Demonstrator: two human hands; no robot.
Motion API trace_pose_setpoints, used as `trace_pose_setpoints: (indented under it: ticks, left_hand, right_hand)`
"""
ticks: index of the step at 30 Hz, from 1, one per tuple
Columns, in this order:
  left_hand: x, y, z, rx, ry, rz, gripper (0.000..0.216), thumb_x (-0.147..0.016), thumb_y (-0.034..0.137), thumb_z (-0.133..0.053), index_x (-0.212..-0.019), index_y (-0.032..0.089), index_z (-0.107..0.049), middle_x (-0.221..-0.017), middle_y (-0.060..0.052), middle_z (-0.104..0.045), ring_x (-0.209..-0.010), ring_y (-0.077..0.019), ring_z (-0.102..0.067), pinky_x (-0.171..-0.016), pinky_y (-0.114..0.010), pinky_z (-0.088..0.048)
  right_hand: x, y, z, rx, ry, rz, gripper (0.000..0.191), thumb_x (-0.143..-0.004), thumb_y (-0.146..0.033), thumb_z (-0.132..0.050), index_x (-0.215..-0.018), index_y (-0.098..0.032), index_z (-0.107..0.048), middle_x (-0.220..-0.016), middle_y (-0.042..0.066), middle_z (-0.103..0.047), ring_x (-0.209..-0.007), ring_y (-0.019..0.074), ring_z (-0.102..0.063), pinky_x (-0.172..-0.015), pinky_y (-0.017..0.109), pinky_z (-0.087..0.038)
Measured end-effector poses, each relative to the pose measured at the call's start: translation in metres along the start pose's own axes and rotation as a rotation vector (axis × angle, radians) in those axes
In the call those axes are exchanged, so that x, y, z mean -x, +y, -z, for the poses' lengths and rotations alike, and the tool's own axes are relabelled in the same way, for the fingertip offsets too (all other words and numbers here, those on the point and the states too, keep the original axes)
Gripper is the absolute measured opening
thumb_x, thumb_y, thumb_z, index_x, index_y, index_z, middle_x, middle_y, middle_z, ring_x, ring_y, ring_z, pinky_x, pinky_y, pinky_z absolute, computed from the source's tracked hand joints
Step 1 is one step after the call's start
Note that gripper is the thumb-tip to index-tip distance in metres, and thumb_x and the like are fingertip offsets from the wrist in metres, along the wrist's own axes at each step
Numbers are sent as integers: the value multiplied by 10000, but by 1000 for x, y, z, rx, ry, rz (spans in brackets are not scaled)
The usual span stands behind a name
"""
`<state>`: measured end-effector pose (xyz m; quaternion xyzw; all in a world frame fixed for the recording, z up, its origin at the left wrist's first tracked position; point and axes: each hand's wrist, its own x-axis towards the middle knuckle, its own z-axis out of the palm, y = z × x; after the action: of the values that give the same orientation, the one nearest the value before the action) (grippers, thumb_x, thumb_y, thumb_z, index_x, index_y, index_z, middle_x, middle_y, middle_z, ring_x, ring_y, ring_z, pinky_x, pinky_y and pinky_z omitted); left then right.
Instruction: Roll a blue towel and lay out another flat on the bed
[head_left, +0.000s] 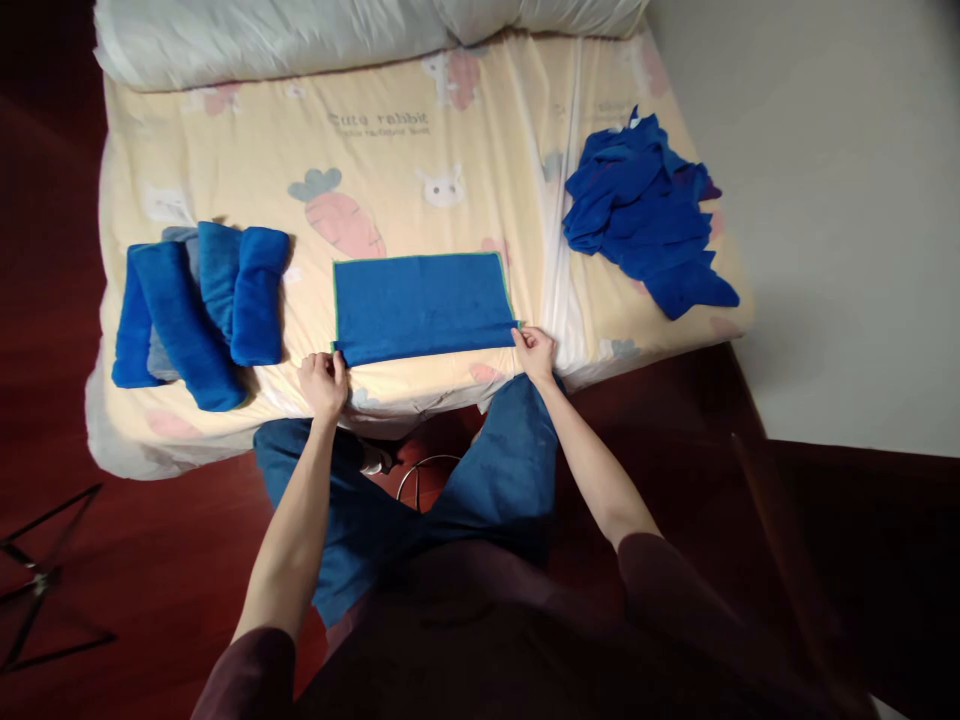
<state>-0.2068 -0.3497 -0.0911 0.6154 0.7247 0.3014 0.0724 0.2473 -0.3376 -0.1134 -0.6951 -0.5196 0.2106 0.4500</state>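
A blue towel (424,295) with thin green edging lies flat on the bed in front of me, its near edge turned over in a narrow fold. My left hand (324,385) pinches the near left corner of that fold. At the near right corner, my right hand (535,353) grips the other end between thumb and fingers. Left of the towel sits a group of rolled or folded towels (184,315) in blue and grey-blue. To the right lies a crumpled heap of blue cloths (645,215).
The bed (480,150) has a pale yellow sheet printed with rabbits and carrots. A rolled white quilt (300,45) lies along its far side. A pale wall (840,230) stands at the right. On the dark red floor at left are black stand legs (41,580).
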Motion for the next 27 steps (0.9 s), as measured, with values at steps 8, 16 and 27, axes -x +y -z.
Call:
trace_pose_setpoints:
  ticks: [8,16,27]
  left_hand:
    - [1,-2,-2,21,19,3,238,-1004,427,-533,-866,234,-510,-874,-95,-575,-955,-286,-554,-944,-453,-416]
    - [13,2,11,60,45,-120,214,-1024,329,-531,-1155,224,-663,-1363,-172,-636,-1300,-309,-557,-1123,-498,-380]
    - [10,13,26,-63,-349,-595,566,-1030,274,-360,-1562,127,-483,-1658,-138,-415,-1584,-284,-319,-1310,-517,-250]
  right_hand:
    - [1,-10,1,65,7,16,321,-917,-479,-668,-1021,-175,-680,-712,-11,-619,-590,133,-540,-672,269,-498]
    - [17,-24,8,287,-3,331,235,-1025,-337,-545,-1031,-208,-742,-1142,145,-706,-1115,269,-646,-1049,414,-497]
    - [42,-39,20,387,-298,601,418,-1032,-211,-448,-1368,-220,-697,-1536,69,-598,-1464,234,-521,-1207,460,-413]
